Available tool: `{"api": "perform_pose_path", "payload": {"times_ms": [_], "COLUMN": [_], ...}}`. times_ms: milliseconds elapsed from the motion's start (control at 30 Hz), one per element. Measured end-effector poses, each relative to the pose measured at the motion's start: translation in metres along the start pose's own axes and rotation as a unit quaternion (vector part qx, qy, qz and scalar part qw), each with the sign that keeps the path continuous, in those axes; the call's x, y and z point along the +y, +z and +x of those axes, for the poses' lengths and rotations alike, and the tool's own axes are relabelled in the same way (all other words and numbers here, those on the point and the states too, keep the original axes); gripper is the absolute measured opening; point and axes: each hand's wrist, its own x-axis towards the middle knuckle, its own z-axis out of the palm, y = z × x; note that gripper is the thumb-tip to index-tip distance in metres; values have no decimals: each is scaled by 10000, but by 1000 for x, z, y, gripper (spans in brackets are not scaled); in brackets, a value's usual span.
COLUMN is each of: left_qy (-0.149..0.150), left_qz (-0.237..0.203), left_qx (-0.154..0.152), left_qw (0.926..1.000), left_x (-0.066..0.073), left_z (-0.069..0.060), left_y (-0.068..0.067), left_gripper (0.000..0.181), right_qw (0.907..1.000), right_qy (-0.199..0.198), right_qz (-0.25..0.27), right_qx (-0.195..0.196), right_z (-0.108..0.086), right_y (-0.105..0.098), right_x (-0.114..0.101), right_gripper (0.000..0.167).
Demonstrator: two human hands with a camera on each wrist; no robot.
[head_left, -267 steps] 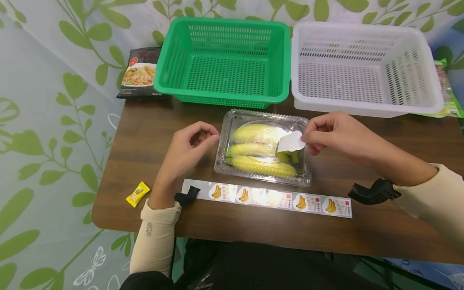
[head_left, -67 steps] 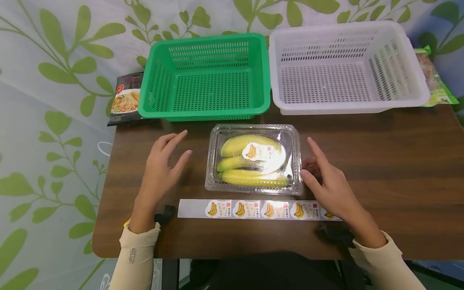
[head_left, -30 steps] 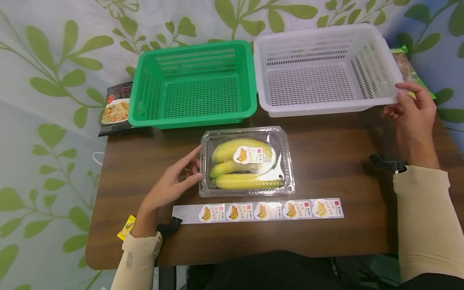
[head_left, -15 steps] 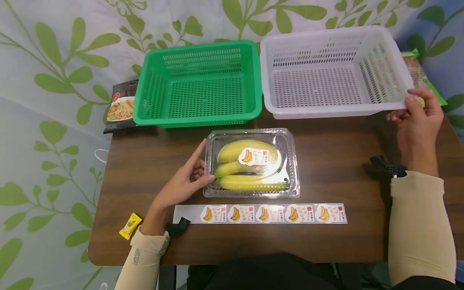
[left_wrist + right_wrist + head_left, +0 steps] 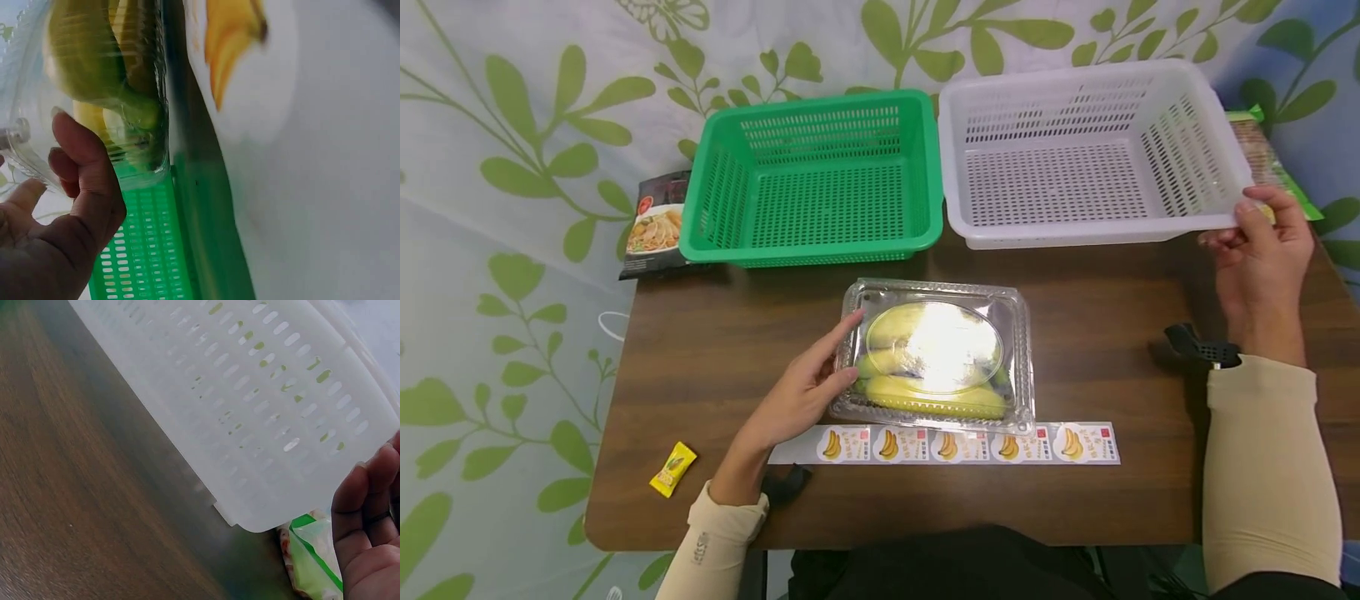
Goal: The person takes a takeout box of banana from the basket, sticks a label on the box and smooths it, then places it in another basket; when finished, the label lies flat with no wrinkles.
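Note:
A clear plastic clamshell box (image 5: 1024,367) holding yellow bananas (image 5: 936,400) is in front of the baskets. My left hand (image 5: 808,387) grips its left end, thumb on the near side and fingers toward the far side. The box looks raised and covers part of the far edge of the banana sticker strip (image 5: 1071,442). Strong glare hides the middle of its lid. At the right, my right hand (image 5: 1266,258) holds the near right corner of the white basket (image 5: 1097,237); in the right wrist view the fingers (image 5: 351,494) are beside that basket's wall.
The green basket (image 5: 808,250) stands left of the white one. A black noodle packet (image 5: 658,225) lies beside it. Another green-edged packet (image 5: 1262,158) is partly behind the white basket. A small yellow wrapped packet (image 5: 673,469) lies near the table's (image 5: 1120,333) left edge.
The left hand has moved the box rightward and nearer, over the strip's edge. A banana sticker visible on the lid before is now lost in glare. The right hand stays at the basket corner.

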Motion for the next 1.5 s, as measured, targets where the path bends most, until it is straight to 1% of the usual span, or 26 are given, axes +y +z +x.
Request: {"api": "perform_pose_path", "payload": {"times_ms": [100, 167, 233, 333, 500, 667, 767, 867, 967, 1033, 1233, 1333, 1500], "left_qy": [-39, -114, -106, 22, 273, 408, 523, 681, 821, 850, 945, 1005, 1015], "left_qz": [-33, -87, -172, -207, -227, -494, -526, -454, -519, -550, -380, -451, -606], "left_qx": [14, 87, 168, 334, 659, 866, 907, 895, 857, 850, 812, 771, 829], "left_qw": [10000, 9999, 9997, 9992, 9972, 9942, 9931, 9926, 9916, 9912, 9915, 9909, 9895], "left_x": [2, 3, 4, 7, 17, 23, 28, 35, 42, 47, 67, 76, 88], "left_z": [0, 0, 0, 3, 8, 18, 27, 36, 47, 53, 68, 73, 85], "left_y": [2, 2, 2, 1, -3, -7, -9, -11, -11, -11, -17, -19, -18], "left_gripper": [61, 58, 57, 57, 58, 60, 60, 60, 59, 58, 56, 56, 56], "right_qw": [10000, 10000, 9999, 9999, 9998, 9986, 9977, 9979, 9977, 9973, 9969, 9972, 9978], "right_qy": [-10, 1, 12, 12, 2, 120, 136, 126, 162, 190, 217, 204, 247], "right_qz": [43, 75, 86, 58, 106, 464, 597, 573, 595, 630, 650, 599, 486], "right_qx": [-27, -53, -81, -142, -187, -230, -273, -269, -291, -313, -383, -409, -380], "right_z": [1, 1, 1, 1, 1, 1, 2, 3, 3, 2, 2, 2, 2], "right_y": [0, 0, 0, 0, 1, 1, 2, 3, 4, 5, 6, 8, 9], "right_x": [1, 1, 1, 1, 3, 4, 6, 7, 8, 9, 13, 15, 17], "right_gripper": [33, 34, 35, 37, 36, 35, 34, 34, 34, 34, 36, 35, 36]}}
